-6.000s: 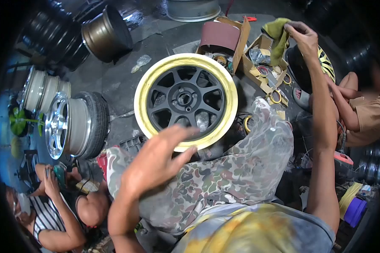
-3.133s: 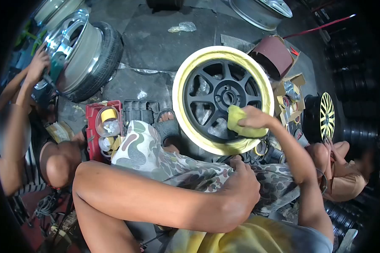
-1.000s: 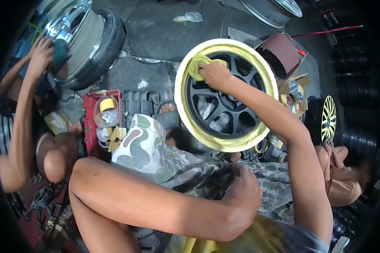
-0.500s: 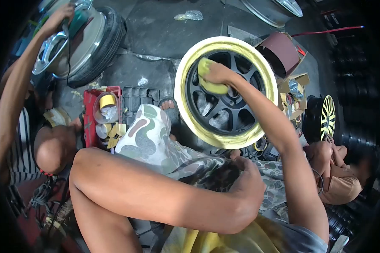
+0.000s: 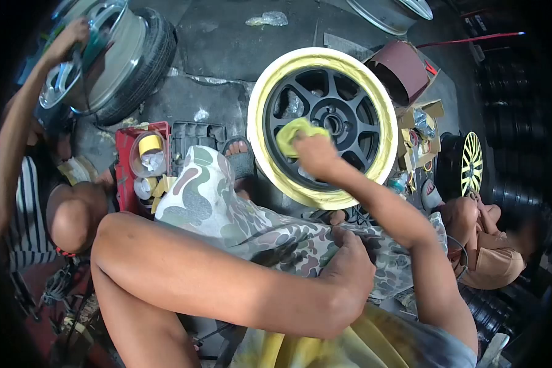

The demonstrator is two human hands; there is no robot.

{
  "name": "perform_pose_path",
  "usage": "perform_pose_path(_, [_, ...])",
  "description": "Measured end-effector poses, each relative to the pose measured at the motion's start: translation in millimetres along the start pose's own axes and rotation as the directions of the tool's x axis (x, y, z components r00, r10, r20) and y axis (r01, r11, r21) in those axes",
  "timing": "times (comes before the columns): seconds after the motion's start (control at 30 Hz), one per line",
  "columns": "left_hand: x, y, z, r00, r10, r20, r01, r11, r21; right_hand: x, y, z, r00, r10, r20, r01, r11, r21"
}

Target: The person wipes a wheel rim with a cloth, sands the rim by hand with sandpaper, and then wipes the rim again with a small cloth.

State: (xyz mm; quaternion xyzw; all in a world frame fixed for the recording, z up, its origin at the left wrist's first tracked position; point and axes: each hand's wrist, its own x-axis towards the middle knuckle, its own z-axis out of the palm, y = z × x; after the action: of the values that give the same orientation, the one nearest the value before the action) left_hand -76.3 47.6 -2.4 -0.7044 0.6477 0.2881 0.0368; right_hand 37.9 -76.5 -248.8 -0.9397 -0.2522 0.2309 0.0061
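A black multi-spoke wheel rim [image 5: 331, 101] lies before me, its outer lip wrapped in yellow-and-white masking [image 5: 259, 116]. My right hand [image 5: 316, 154] presses a yellow-green cloth [image 5: 297, 136] onto the lower-left spokes, left of the hub. The fingers are closed on the cloth and partly hidden by it. My left hand [image 5: 349, 264] rests against my camouflage-patterned shorts [image 5: 208, 202], with the thumb side showing. The other fingers of that hand are out of sight, so whether they are curled cannot be told.
At left, a person's hand [image 5: 70, 40] is over a silver rim beside a tyre [image 5: 156, 67]. A red box [image 5: 126, 175] holds tape rolls. To the right are a maroon sheet roll [image 5: 398, 70], a cardboard box [image 5: 432, 110], a yellow-spoked wheel [image 5: 471, 162] and another seated person [image 5: 494, 264].
My right hand and the cloth have moved down across the spokes from the upper left. My left hand stays against the shorts. The whole view has shifted slightly.
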Motion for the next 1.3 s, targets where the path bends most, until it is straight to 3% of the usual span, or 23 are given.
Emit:
perform_pose_path(0.07, [6,3,5,0.999,-0.047,-0.015,0.048,0.999,0.019,18,-18,18,0.995,0.052,0.081,-0.051,0.999,-0.02])
perform_pose_path(0.13, [4,-2,1,0.994,-0.098,-0.04,0.1,0.994,0.033,26,-18,26,0.975,0.208,0.075,-0.221,0.915,0.337])
perform_pose_path(0.17, [3,-4,-2,0.996,-0.088,-0.011,0.088,0.995,0.053,9,-15,34,0.974,0.214,0.077,-0.228,0.915,0.334])
perform_pose_path(0.23, [0,-10,-7,0.996,-0.086,0.008,0.085,0.993,0.079,-49,1,38,0.953,0.063,-0.296,0.067,0.91,0.41])
perform_pose_path(0.27, [-1,-11,-6,0.997,-0.074,-0.004,0.074,0.996,0.044,-69,11,24,0.996,-0.094,0.007,0.079,0.868,0.49])
perform_pose_path(0.3, [-3,-11,-4,0.998,-0.056,-0.013,0.057,0.998,0.013,-89,21,11,0.92,-0.264,0.29,0.055,0.819,0.571])
perform_pose_path(0.33, [-9,-14,-2,0.998,0.022,-0.062,-0.021,1.0,0.008,-108,34,18,0.924,-0.251,0.288,0.043,0.817,0.576])
perform_pose_path(0.4, [-8,-8,2,0.997,-0.009,-0.073,0.011,0.999,0.031,-128,52,30,0.999,0.027,0.02,-0.032,0.929,0.368])
perform_pose_path(0.43, [-8,-1,4,0.997,-0.028,-0.073,0.033,0.998,0.057,-136,44,15,0.995,0.01,-0.101,0.022,0.95,0.313])
perform_pose_path(0.5, [1,3,7,0.998,-0.044,-0.047,0.046,0.998,0.039,-132,42,58,0.999,-0.03,-0.024,0.037,0.943,0.332])
perform_pose_path(0.53, [6,6,9,0.998,-0.057,-0.018,0.058,0.998,0.014,-121,25,50,0.999,0.046,0.021,-0.05,0.955,0.291])
perform_pose_path(0.63, [16,0,4,0.999,-0.049,0.013,0.048,0.997,0.056,-61,21,76,0.997,0.064,0.036,-0.071,0.962,0.262])
perform_pose_path(0.67, [17,-2,1,0.999,-0.041,-0.002,0.041,0.997,0.07,-60,27,67,0.997,0.071,0.025,-0.075,0.963,0.26])
perform_pose_path(0.73, [17,-11,-4,1.0,-0.005,-0.017,0.006,0.999,0.053,-68,35,43,0.973,0.169,0.154,-0.202,0.951,0.232])
perform_pose_path(0.77, [17,-12,-5,0.999,0.021,-0.043,-0.02,1.0,0.019,-86,47,41,0.977,0.212,-0.03,-0.198,0.945,0.26])
perform_pose_path(0.83, [17,-9,0,0.998,-0.017,-0.056,0.018,1.0,0.021,-113,64,25,0.972,0.229,0.046,-0.233,0.963,0.135])
perform_pose_path(0.9, [6,-11,-6,1.0,0.002,0.028,-0.001,1.0,-0.03,-141,78,-16,0.908,0.418,0.03,-0.419,0.907,0.042])
perform_pose_path(0.93, [0,-10,-3,1.0,-0.011,-0.007,0.011,1.0,-0.017,-153,98,-27,0.839,0.531,-0.118,-0.53,0.847,0.041])
perform_pose_path(0.97, [-1,-8,4,1.0,-0.003,-0.015,0.003,1.0,-0.008,-169,112,-36,0.815,0.496,-0.3,-0.513,0.858,0.023])
perform_pose_path(1.03, [3,-1,16,0.994,-0.067,-0.082,0.075,0.993,0.09,-187,137,-27,0.928,0.359,-0.098,-0.361,0.932,-0.007])
perform_pose_path(1.13, [9,-6,10,0.999,0.044,-0.015,-0.043,0.998,0.045,-173,105,5,0.996,0.057,-0.068,-0.058,0.998,-0.018])
perform_pose_path(1.23, [21,12,22,0.993,-0.085,-0.087,0.096,0.987,0.13,-137,108,82,0.989,0.15,-0.016,-0.15,0.979,-0.141])
perform_pose_path(1.3, [16,11,21,0.997,-0.065,-0.041,0.069,0.992,0.103,-127,73,53,0.948,0.178,0.263,-0.138,0.977,-0.162])
